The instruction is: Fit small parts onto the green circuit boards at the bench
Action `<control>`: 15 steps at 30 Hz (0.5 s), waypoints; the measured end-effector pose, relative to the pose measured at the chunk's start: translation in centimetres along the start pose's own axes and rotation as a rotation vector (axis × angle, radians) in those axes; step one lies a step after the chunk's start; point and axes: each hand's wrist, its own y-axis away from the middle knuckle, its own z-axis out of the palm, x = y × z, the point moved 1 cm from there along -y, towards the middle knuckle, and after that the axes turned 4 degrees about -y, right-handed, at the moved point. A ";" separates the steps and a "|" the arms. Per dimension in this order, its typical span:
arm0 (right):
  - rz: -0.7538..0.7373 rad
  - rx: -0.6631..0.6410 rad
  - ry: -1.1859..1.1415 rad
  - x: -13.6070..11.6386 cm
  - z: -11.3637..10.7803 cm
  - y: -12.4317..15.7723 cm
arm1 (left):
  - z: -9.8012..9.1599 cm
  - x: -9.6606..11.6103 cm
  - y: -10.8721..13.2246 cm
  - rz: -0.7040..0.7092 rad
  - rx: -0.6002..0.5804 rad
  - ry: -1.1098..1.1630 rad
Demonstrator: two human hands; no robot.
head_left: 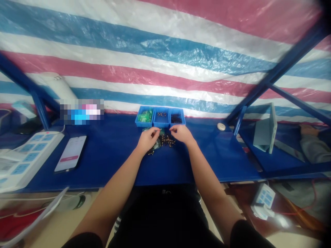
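Plastic sheeting [165,51] striped red, white and blue forms the backdrop. Below it runs a blue desk [111,151]. At the desk's left end lies a white power strip [28,155], and just beside it a phone [70,153], screen up. Three small blue bins [161,117] stand side by side against the sheeting, touching one another: the left holds green pieces, the middle brownish ones, the right dark ones. Directly in front of the bins, the left hand [147,138] and right hand [182,133] rest on the desk, one on each side of a pile of small parts [165,140]. Both sets of fingers are curled in, tips at the pile's far edge; whether either is grasping a part cannot be told, the parts being too small.
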 end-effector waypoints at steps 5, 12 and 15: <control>-0.071 -0.138 0.067 0.7 1.7 -0.3 | 0.0 0.0 0.0 -0.014 0.004 -0.003; 0.009 -0.047 0.026 0.7 2.4 0.2 | 0.0 0.1 0.0 -0.009 -0.017 -0.007; 0.074 -0.052 -0.014 0.8 2.5 0.1 | 0.0 0.0 0.0 -0.005 -0.027 0.003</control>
